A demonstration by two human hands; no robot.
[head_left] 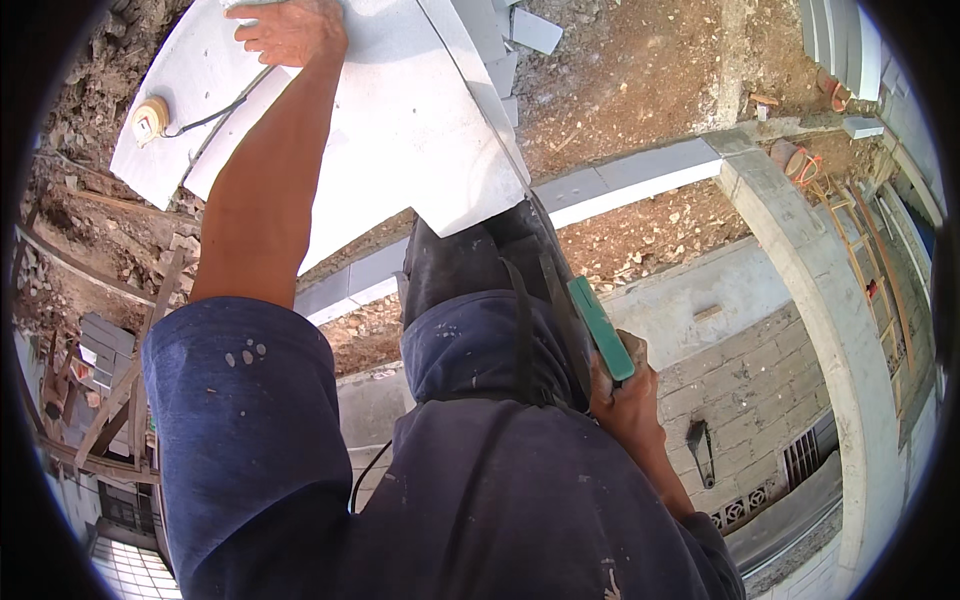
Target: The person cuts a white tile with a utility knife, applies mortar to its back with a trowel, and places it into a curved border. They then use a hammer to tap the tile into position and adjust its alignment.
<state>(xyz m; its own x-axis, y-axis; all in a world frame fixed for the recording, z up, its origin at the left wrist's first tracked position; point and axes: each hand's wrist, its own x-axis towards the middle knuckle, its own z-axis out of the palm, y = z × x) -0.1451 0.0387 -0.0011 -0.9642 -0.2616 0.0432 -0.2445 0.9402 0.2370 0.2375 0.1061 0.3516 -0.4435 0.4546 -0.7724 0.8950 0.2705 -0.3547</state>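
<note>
At the top, my left hand [290, 35] lies on large white, smooth-faced blocks [400, 140], its fingers stretched out to the left. A pale thing at the picture's upper edge touches that hand, too cut off to name. My right hand [628, 385] is low on my right side, closed around a green bar-shaped thing [602, 330] held at a slant; its kind is unclear. Left of my left forearm, a round cream-coloured tape measure [151, 120] rests on the white surface. A dark strap leads from it toward my left hand.
Grey-white blocks run in a row [625, 180] to a curved concrete beam [800, 240]. Loose cut pieces [537, 32] lie on rubble-strewn soil. Wooden poles [130, 385] stand at the left, a wooden ladder [862, 255] at the right. Far below is a block wall [745, 385].
</note>
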